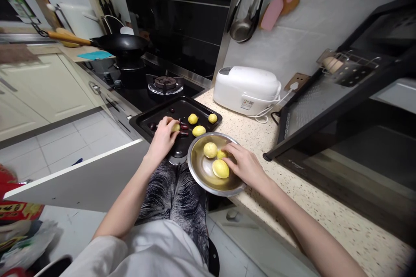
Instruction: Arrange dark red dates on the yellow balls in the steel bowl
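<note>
My left hand [167,131] is closed around a lemon [176,128] over a black baking tray [147,117]. Next to it in the tray lie several small, dark red oval pieces [183,126], whose kind I cannot make out. Another lemon [199,131] rests in the tray to the right, with two rounder ones behind it. A steel bowl [198,168] stands at the tray's near right corner. Inside the bowl, my right hand [242,161] has its fingers closed on a lemon [221,154], partly hidden. Two more lemons [220,168] sit beside those fingers.
Behind the tray is a gas hob with a burner [165,83] and a black wok [121,43]. A white rice cooker [247,88] stands on the speckled counter, near a black oven [338,147]. An open cabinet door [94,177] juts out at the left.
</note>
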### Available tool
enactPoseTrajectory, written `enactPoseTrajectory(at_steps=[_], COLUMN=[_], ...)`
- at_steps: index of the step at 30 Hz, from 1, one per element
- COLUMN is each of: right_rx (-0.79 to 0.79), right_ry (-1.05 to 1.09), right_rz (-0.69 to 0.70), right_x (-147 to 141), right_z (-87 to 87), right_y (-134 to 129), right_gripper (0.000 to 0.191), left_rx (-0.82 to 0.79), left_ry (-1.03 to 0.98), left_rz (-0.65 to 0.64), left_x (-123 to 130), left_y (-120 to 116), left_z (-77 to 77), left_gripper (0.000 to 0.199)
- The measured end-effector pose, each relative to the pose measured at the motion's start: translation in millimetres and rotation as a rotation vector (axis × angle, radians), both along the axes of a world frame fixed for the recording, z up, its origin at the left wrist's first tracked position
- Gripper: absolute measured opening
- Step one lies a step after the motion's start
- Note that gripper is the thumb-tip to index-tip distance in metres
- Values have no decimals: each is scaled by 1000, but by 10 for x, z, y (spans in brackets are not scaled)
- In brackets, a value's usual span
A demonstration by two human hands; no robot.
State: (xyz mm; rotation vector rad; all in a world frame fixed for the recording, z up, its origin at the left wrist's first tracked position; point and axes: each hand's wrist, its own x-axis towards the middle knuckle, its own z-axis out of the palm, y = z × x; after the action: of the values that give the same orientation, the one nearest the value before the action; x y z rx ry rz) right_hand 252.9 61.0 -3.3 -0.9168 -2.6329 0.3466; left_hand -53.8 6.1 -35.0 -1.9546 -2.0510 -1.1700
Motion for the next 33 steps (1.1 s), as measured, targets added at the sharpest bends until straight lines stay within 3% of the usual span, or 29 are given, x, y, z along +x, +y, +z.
enactPoseTrajectory(at_steps=[7, 12, 16, 25, 33], right_rx=[5, -2, 2, 10, 4], right_ry=[2, -12, -14, -13, -11], right_rz=[-1, -1, -4, -4, 1], right_x=[1, -1, -2, -2, 6], right_z=[-10, -4, 6, -4, -2], right_y=[6, -4, -14, -12, -16], right_gripper=[18, 16, 15, 15, 16], left_rx=[37, -123, -195, -297, -293], left_ry=[-172, -159, -112, -45, 12], left_rz=[-319, -562, -584, -640, -585], left_x=[399, 643, 721, 730, 761], left_y=[-363, -446, -419, -472, -443], left_z=[439, 434, 378, 469, 399], left_gripper=[26, 24, 23, 20, 17])
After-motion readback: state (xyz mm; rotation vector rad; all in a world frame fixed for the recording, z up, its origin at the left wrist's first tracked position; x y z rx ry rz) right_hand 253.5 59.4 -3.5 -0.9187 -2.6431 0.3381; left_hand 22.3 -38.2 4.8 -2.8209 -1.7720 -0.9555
